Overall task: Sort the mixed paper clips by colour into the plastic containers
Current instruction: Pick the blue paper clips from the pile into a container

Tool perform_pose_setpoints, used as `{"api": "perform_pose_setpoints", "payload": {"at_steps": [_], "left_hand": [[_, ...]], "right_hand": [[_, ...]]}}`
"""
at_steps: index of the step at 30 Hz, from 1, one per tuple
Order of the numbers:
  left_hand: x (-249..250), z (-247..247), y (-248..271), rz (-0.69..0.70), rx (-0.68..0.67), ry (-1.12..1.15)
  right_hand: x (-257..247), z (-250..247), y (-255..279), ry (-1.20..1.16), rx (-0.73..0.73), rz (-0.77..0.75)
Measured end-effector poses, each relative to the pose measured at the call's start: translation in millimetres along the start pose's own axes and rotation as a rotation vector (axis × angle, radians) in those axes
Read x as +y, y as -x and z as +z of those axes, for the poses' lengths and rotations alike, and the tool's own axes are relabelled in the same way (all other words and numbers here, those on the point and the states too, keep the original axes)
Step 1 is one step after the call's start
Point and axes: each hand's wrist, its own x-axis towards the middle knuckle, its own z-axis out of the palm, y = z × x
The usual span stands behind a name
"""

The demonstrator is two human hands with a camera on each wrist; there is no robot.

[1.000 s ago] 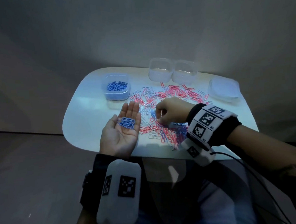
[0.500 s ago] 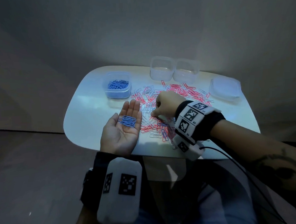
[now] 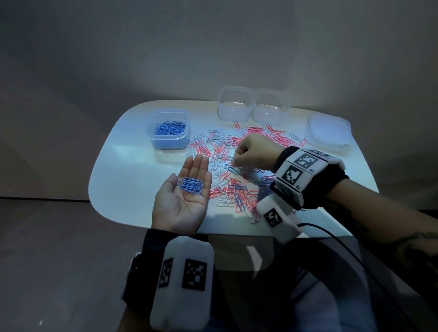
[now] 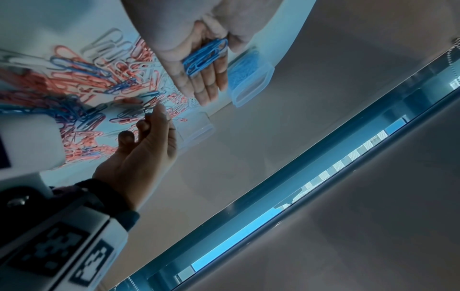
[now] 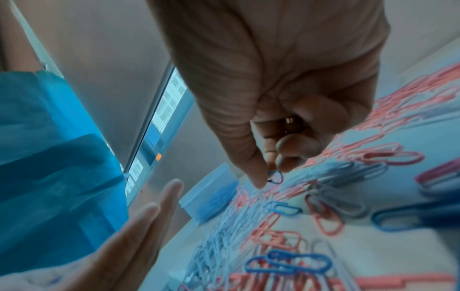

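Observation:
My left hand (image 3: 181,173) lies palm up at the table's near edge, fingers straight, with a small stack of blue paper clips (image 3: 190,185) resting on it. The same blue stack (image 4: 205,57) shows in the left wrist view. Just to its right, my right hand (image 3: 234,162) hovers over the mixed pile of red, white and blue clips (image 3: 219,150). Its thumb and forefinger pinch one blue clip (image 5: 275,175). A plastic container (image 3: 157,144) part-filled with blue clips stands at the back left.
Two empty clear containers (image 3: 235,113) (image 3: 271,116) stand side by side at the table's far edge. A stack of lids (image 3: 328,133) lies at the back right. The white table (image 3: 126,176) has bare surface left of the pile.
My right hand has shifted a little over the pile, away from the near edge, and now pinches a blue clip. The left hand stays palm up with its blue stack.

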Motion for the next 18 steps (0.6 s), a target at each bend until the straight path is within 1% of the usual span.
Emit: {"api": "perform_pose_setpoints", "payload": {"at_steps": [2,6,8,11,15,18], "left_hand": [[0.1,-0.7,-0.4,0.008,-0.002,-0.001],[-4.3,3.6,-1.4,0.008,-0.004,-0.039],[-7.2,7.0,-0.7,0.008,0.006,-0.048],[-9.8,9.9,3.1,0.003,0.004,-0.055],[-10.3,7.8,5.9,-0.003,-0.013,-0.05],[-12.8,6.3,6.0,-0.011,-0.012,-0.042]], "right_hand": [[0.2,-4.8,2.8,-0.022,-0.019,-0.02],[-9.3,-12.3,13.2,-0.123,-0.01,-0.086],[-13.3,-10.8,12.8,-0.048,-0.014,-0.091],[-13.0,-1.7,8.0,0.11,-0.031,0.0],[-10.1,9.3,-1.5,0.217,0.031,0.052],[-8.0,15.7,-6.9,0.308,0.086,0.033]]}}
